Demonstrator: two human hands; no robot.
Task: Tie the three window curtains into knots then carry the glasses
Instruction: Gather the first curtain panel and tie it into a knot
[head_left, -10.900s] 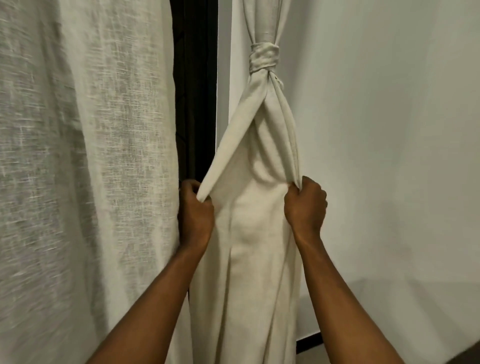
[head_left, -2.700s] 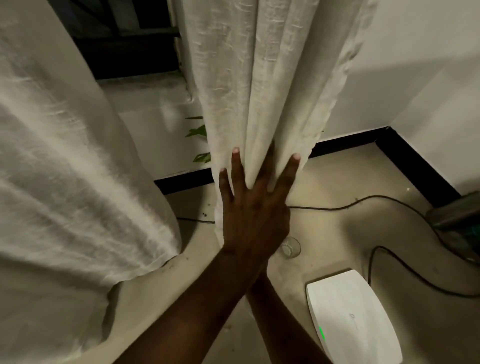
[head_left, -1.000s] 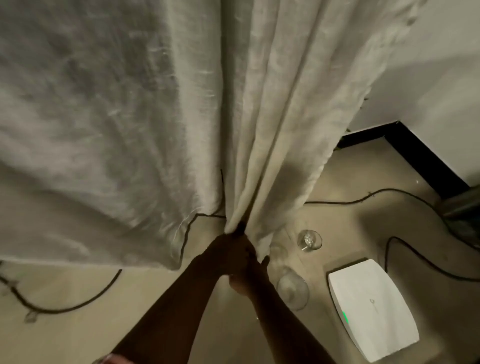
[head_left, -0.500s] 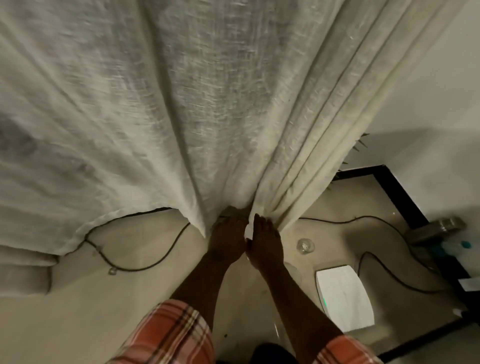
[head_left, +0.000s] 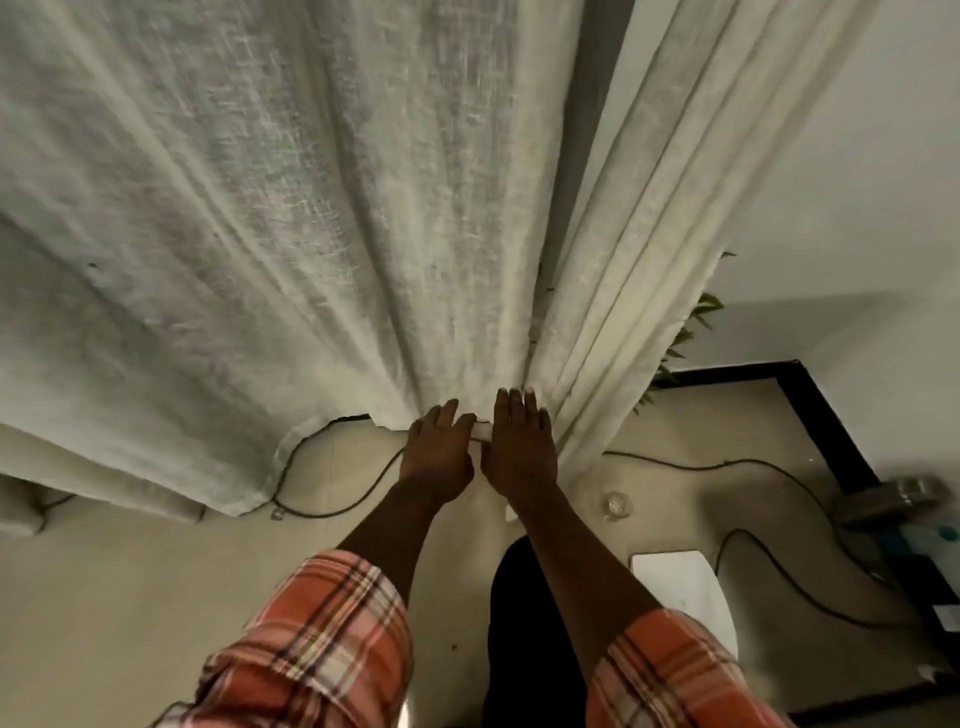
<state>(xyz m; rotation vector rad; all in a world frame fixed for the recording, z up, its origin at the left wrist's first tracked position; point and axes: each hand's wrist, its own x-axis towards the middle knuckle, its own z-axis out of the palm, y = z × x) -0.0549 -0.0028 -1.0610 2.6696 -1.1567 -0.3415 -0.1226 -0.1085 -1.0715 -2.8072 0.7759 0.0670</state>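
Off-white loose-weave linen curtain (head_left: 363, 234): soft, light, bunches easily; gather it low near the hem. Left hand (head_left: 439, 452), right hand (head_left: 519, 447): fingers nearly straight, pressed flat on it, no visible grip.

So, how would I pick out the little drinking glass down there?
Start at the pleated curtain hanging on the right and follow it down to the floor. Just right of the person's right hand, between the curtain's hem and the white box, stands a small glass. It is round and see-through, unlike the opaque box.

left hand (head_left: 437, 453), right hand (head_left: 519, 448) now flattened against curtain (head_left: 415, 291)
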